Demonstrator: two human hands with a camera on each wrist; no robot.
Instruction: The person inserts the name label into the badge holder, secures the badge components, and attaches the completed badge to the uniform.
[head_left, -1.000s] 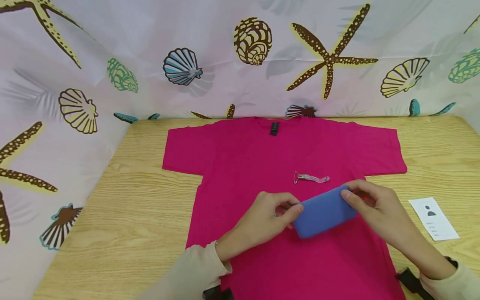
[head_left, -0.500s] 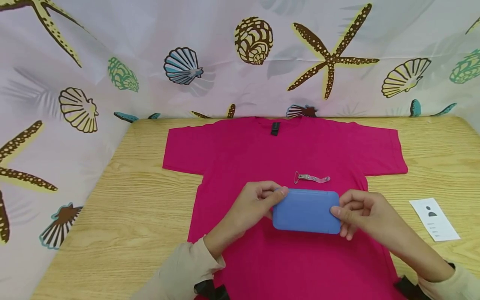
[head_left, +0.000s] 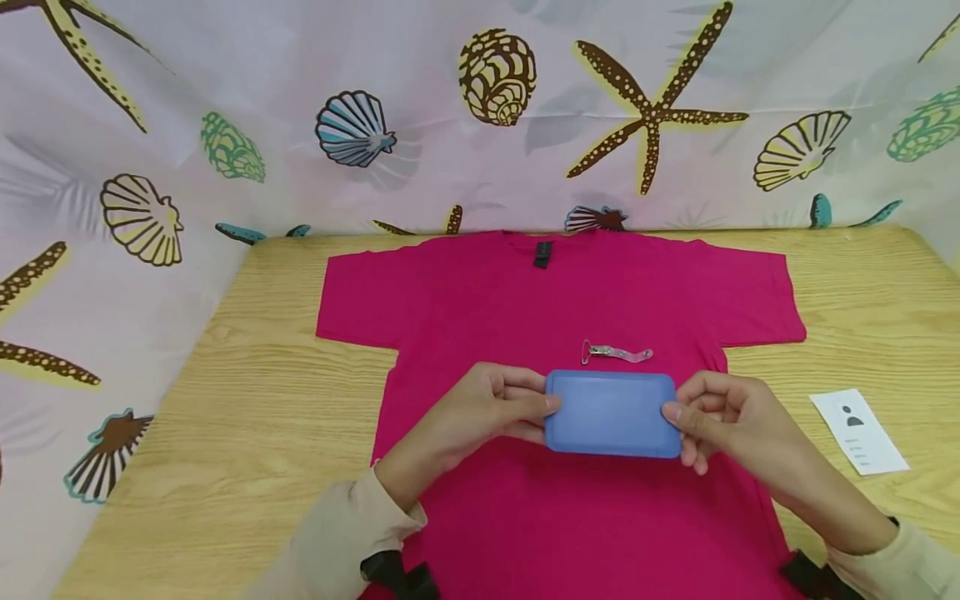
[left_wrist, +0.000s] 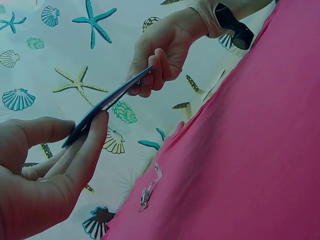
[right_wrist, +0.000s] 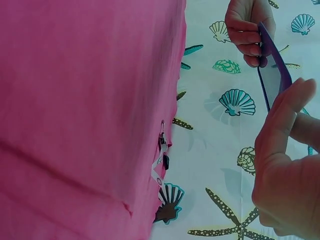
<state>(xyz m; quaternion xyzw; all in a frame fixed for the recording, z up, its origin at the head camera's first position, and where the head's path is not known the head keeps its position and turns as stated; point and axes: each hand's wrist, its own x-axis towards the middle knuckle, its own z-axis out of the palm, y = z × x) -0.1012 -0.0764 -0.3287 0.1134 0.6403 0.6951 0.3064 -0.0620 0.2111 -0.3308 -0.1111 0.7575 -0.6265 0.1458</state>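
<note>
A blue badge holder [head_left: 611, 414], a flat rounded rectangle with a raised rim, is held up over the pink T-shirt [head_left: 570, 517] in the head view. My left hand [head_left: 480, 417] pinches its left end, thumb on the near face and fingers behind. At the other end, my right hand [head_left: 738, 429] pinches the right edge between thumb and fingers. Both wrist views show the badge holder [left_wrist: 107, 102] nearly edge-on, with a thin second layer standing slightly apart from it. Just beyond it, a badge strap clip [head_left: 615, 352] with a clear strap lies on the shirt.
A white ID card [head_left: 858, 432] with a printed person icon lies on the wooden table [head_left: 247, 400], right of the shirt. The shirt is spread flat, its collar with a black label [head_left: 543, 254] at the far side. A shell-patterned curtain [head_left: 420, 100] hangs behind and at left.
The badge holder has gone from slanted to level and shifted left, and its rimmed face now shows. My left hand's thumb has moved down along its left end. Clip and card stay put.
</note>
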